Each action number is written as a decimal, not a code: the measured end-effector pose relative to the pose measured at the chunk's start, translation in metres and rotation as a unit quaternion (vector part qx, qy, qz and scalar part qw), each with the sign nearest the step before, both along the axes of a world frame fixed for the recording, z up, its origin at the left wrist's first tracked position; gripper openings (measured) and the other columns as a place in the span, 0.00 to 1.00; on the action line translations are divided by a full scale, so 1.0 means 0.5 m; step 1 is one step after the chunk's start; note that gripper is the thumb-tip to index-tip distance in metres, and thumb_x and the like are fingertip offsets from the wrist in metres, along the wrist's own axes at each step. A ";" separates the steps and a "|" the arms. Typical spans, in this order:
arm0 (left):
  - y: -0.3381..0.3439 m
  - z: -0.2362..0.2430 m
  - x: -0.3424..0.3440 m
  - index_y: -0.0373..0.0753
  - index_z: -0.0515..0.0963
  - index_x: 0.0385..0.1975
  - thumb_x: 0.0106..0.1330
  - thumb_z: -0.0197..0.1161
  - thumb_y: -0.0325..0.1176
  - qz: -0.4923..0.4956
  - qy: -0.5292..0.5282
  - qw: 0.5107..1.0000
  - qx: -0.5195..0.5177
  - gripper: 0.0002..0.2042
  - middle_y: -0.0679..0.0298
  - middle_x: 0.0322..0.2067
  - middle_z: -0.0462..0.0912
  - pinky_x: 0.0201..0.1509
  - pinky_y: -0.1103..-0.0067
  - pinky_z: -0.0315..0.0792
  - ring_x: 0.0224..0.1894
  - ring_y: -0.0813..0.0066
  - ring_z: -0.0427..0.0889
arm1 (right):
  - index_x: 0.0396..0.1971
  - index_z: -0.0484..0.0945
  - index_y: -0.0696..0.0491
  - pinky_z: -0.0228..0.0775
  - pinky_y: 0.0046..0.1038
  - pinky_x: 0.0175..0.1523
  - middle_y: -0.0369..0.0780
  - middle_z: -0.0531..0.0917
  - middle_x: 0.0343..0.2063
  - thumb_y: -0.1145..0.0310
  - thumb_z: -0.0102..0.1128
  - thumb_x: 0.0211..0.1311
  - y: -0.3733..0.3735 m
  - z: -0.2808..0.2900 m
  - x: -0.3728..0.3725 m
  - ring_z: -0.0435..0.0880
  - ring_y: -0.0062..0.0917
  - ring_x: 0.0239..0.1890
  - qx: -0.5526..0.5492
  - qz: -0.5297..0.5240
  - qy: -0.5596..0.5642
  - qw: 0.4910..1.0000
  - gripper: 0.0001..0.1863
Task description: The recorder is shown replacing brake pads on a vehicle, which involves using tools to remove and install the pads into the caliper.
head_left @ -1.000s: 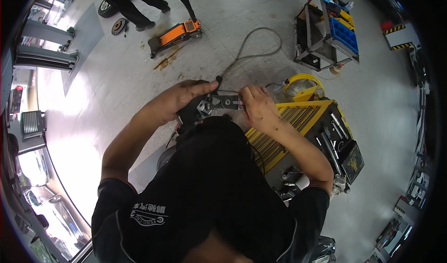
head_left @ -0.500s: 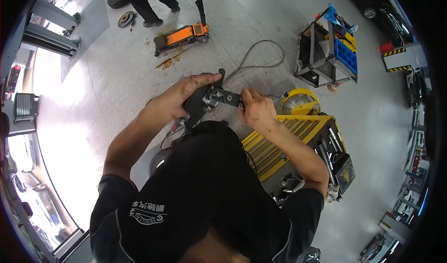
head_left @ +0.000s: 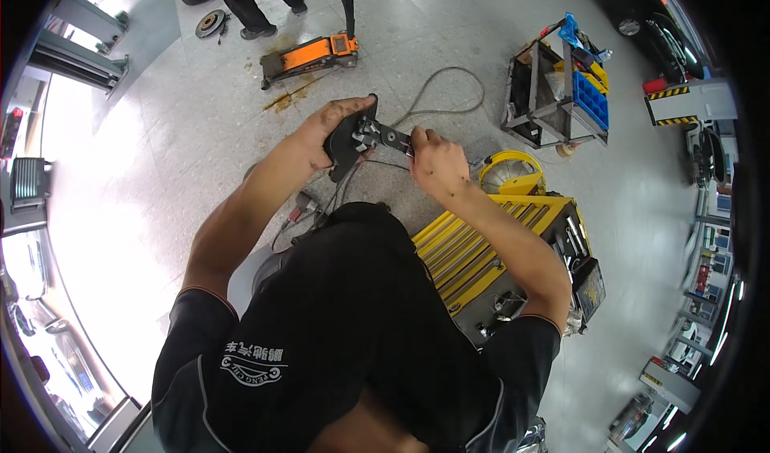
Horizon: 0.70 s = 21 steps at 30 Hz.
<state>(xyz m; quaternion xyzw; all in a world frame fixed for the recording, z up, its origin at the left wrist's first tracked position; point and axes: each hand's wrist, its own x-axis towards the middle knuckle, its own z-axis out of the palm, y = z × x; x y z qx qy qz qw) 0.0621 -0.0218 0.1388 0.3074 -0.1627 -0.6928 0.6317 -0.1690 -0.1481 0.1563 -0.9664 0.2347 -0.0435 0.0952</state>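
Observation:
My left hand (head_left: 314, 138) is closed around a dark curved plate that looks like a brake pad (head_left: 342, 148), with the thumb along its upper end. A small grey metal piece (head_left: 366, 134) sits at the plate's right side. From there a flat black hand tool (head_left: 392, 137) with a round pivot runs to my right hand (head_left: 440, 166). The fingers of that hand are closed on the tool's other end and hide its handle. Whether the tool grips the grey piece or only touches it, I cannot tell.
A yellow tool chest (head_left: 465, 252) stands close on the right, beside a round yellow-rimmed fan-like thing (head_left: 513, 172). Further off are a cart (head_left: 553, 92), an orange floor jack (head_left: 309, 54), a brake disc (head_left: 210, 24) and another person's legs (head_left: 241, 4). A cable (head_left: 449, 111) loops across the floor.
Both my hands, with the plate and the tool, have moved up and away from my body. The plate and tool are still held.

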 end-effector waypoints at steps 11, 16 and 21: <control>-0.007 0.017 0.054 0.39 0.79 0.55 0.72 0.64 0.41 0.028 0.007 0.996 0.087 0.17 0.55 0.41 0.82 0.32 0.54 0.83 0.32 0.55 0.86 | 0.38 0.73 0.56 0.81 0.46 0.36 0.50 0.84 0.30 0.68 0.64 0.60 0.002 0.004 0.064 0.87 0.49 0.30 -0.043 -0.005 0.010 0.999 0.12; -0.003 0.024 0.062 0.41 0.74 0.62 0.74 0.62 0.46 0.063 -0.007 0.987 0.145 0.22 0.51 0.41 0.82 0.34 0.52 0.81 0.31 0.51 0.85 | 0.37 0.73 0.56 0.81 0.47 0.36 0.51 0.84 0.30 0.69 0.61 0.62 0.009 -0.002 0.084 0.87 0.49 0.30 -0.038 -0.009 0.036 0.999 0.10; 0.004 0.015 0.067 0.42 0.76 0.60 0.78 0.56 0.45 0.081 0.022 0.981 0.175 0.18 0.51 0.40 0.82 0.33 0.49 0.79 0.31 0.49 0.84 | 0.37 0.73 0.57 0.81 0.47 0.35 0.51 0.84 0.30 0.69 0.59 0.62 0.018 -0.014 0.097 0.87 0.49 0.29 -0.040 -0.008 0.038 0.998 0.09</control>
